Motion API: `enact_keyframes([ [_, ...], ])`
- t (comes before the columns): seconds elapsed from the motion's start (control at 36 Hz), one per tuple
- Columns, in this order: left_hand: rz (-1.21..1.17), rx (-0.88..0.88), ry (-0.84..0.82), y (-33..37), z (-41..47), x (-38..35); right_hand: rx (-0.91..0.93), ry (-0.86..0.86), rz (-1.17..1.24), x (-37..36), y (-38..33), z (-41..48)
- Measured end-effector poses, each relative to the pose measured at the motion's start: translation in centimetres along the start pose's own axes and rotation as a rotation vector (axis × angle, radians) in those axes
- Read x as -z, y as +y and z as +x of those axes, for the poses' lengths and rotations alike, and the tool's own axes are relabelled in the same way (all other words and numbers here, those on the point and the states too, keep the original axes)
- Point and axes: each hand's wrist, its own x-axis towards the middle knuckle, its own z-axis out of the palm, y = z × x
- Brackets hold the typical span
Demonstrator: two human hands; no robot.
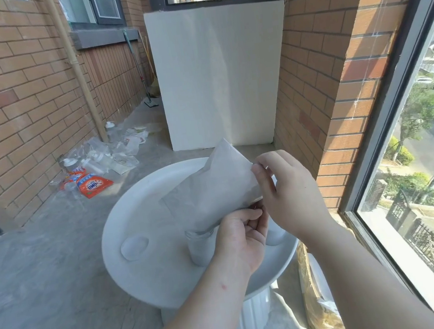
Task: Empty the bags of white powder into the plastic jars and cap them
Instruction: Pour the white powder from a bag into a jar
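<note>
Thumb and fingers of the left hand [242,240] made a tight grip on the low corner of the white bag [213,187], directly over the mouth of the plastic jar [201,247]. The right hand [283,191], at one o'clock from it, pinched the bag's upper edge and held it tilted.

The jar stood upright on the round white table [138,208], and neither hand plainly steadied it. That looked like the weak point: a nudge from the bag or the left knuckles could tip it. If the corner drifted off the mouth, powder would land on the table. Too steep a tilt might also send the powder down in a rush and overfill the jar.

What looked like a cap [135,247] lay at nine o'clock from the jar. A white rounded object [274,235], half hidden, sat at three o'clock.
</note>
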Motion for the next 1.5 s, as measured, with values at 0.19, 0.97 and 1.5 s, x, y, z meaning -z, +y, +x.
enact_keyframes([
  [0.19, -0.007, -0.002, -0.022, 0.0, 0.1, 0.1, 0.009, -0.008, 0.001, 0.0, 0.1, 0.0],
  [0.97, -0.02, -0.022, -0.025, -0.2, 0.3, 0.0, 0.025, -0.056, 0.029, 0.5, 1.3, -0.2],
  [1.5, -0.034, -0.007, 0.003, 0.2, 0.5, 0.4, 0.062, 0.0, 0.004, -0.2, 0.1, 0.2],
])
